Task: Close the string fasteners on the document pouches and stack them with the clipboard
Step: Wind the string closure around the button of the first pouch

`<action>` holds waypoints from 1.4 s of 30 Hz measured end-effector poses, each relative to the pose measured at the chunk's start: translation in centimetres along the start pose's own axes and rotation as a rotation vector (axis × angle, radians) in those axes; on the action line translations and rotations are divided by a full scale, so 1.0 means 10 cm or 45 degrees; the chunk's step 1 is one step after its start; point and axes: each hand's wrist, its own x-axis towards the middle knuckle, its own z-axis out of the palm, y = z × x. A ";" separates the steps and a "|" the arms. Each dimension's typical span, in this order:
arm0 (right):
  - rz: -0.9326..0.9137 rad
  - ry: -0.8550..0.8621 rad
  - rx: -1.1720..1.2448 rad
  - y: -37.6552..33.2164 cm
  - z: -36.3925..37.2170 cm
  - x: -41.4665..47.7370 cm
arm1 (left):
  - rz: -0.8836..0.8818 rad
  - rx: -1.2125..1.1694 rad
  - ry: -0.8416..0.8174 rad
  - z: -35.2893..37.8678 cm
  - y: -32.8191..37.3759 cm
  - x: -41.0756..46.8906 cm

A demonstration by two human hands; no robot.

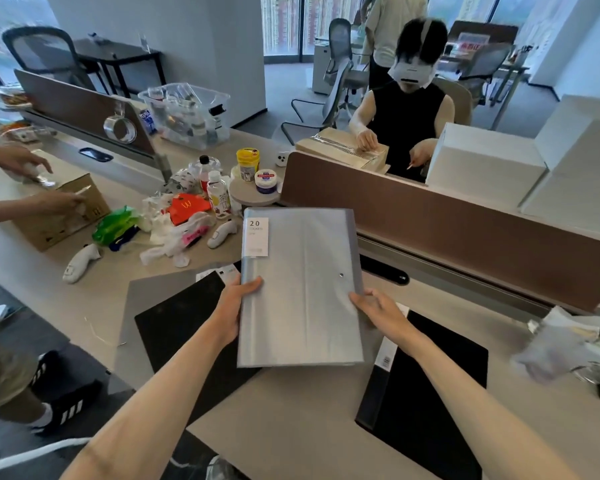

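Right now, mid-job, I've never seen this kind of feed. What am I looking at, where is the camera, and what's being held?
There is no machine here: it is one wide-angle picture from a camera on a person's head, looking forward and down at their own bare arms. The left hand and right hand each have a grip on a side edge of a translucent grey document pouch, lifted above the desk. It carries a label marked 20 and a small round fastener button; no string is visible. Under and beside it lie a black folder on the left and another on the right. Bottles, bags and two white controllers clutter the far left. Other people work nearby.
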 end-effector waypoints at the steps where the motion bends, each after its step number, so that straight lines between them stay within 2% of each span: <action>1: -0.019 -0.027 -0.070 0.01 0.03 0.01 | -0.011 0.040 0.029 -0.07 -0.04 0.02; 5: -0.076 -0.068 -0.447 0.13 0.14 0.11 | -0.124 0.288 0.154 -0.39 -0.20 0.04; 9: 0.013 -0.278 -0.852 0.23 0.28 0.25 | -0.227 0.508 0.088 -0.71 -0.32 0.16; 12: 0.111 -0.369 -1.048 0.30 0.42 0.29 | -0.254 0.612 0.175 -0.85 -0.46 0.35; 14: 0.170 -0.414 -1.098 0.33 0.52 0.29 | -0.236 0.924 0.229 -0.92 -0.55 0.49; 15: 0.195 -0.432 -1.095 0.34 0.58 0.30 | -0.191 1.202 0.234 -0.96 -0.60 0.55; 17: 0.226 -0.435 -1.041 0.33 0.67 0.29 | 0.064 1.750 0.152 -0.98 -0.67 0.62; 19: 0.265 -0.414 -0.918 0.28 0.76 0.27 | 0.336 2.029 -0.141 -0.89 -0.71 0.67; 21: 0.308 -0.402 -0.771 0.21 0.85 0.26 | 0.382 2.162 -0.483 -0.73 -0.79 0.72; 23: 0.333 -0.395 -0.660 0.16 0.91 0.24 | 0.308 2.245 -0.684 -0.59 -0.91 0.75; 28: 0.350 -0.262 -0.502 0.18 0.93 0.19 | 0.149 2.416 -0.996 -0.45 -1.16 0.79; 33: 0.386 -0.149 -0.351 0.30 0.81 0.27 | 0.283 2.552 -1.290 -0.47 -1.17 0.78; 38: 0.337 -0.269 -0.123 0.31 0.81 0.36 | 0.315 2.507 -1.396 -0.49 -1.21 0.63; 42: 0.298 -0.393 -0.100 0.39 0.92 0.47 | 0.319 2.440 -1.316 -0.41 -1.29 0.50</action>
